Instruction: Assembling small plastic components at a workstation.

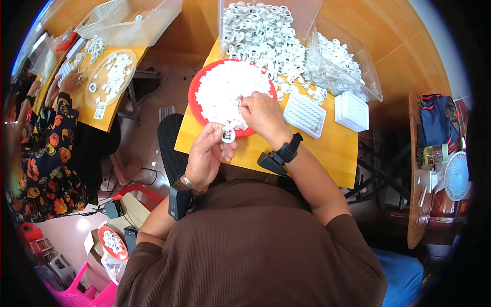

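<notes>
My left hand [204, 158] holds a small round white plastic part [228, 135] with a dark slotted middle between thumb and fingers, just off the near rim of a red basin [193, 97]. Heaped in that basin are many small white plastic pieces [230, 84]. My right hand [263, 116] reaches over the basin's right side with thumb and forefinger pinched together. Whatever is between those fingertips is too small to make out. To its right on the yellow table [327, 158] lies a white tray [305, 115] with rows of round parts.
A stack of white trays [352, 111] sits at the table's right. Behind the basin rises a pile of white ring-shaped parts [263, 36], beside a clear bin [371, 82] of more. At left, a co-worker's hand [71, 80] works near a round tray [129, 57] of white pieces.
</notes>
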Demonstrator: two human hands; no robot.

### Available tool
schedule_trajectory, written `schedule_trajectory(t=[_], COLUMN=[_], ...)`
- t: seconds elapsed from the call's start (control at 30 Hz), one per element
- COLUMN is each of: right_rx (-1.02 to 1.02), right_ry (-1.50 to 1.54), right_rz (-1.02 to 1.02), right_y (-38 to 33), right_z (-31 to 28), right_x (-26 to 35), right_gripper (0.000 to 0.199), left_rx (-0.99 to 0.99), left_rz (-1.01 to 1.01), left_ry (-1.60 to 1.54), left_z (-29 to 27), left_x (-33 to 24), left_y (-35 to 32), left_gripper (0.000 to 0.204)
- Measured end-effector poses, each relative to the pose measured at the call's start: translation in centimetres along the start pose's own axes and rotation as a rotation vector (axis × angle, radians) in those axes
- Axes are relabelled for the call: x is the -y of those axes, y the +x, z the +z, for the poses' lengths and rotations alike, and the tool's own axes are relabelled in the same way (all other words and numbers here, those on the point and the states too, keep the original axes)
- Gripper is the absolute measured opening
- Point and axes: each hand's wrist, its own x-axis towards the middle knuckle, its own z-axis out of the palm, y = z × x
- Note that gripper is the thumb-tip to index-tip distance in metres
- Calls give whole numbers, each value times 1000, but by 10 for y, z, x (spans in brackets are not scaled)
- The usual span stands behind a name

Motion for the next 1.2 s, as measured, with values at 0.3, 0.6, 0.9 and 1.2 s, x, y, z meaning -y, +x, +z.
schedule_trajectory(t=[0.3,0.6,0.9,1.2], right_rx=[-173,15,-5,-10], right_ry=[347,1170,1358,1393], right_rz=[121,200,206,240], right_y=[-14,-66,-84,-86], right_z=[-16,-42,-46,-46], right_x=[0,5,-10,-8], right_gripper=[15,6,11,14], left_rx=[90,224,226,226], left_rz=[1,-73,-126,-146], left_ry=[-65,-94,-46,-17], left_z=[4,26,32,32], left_x=[-2,5,13,17], left_y=[3,14,11,10], left_gripper=[20,23,22,22])
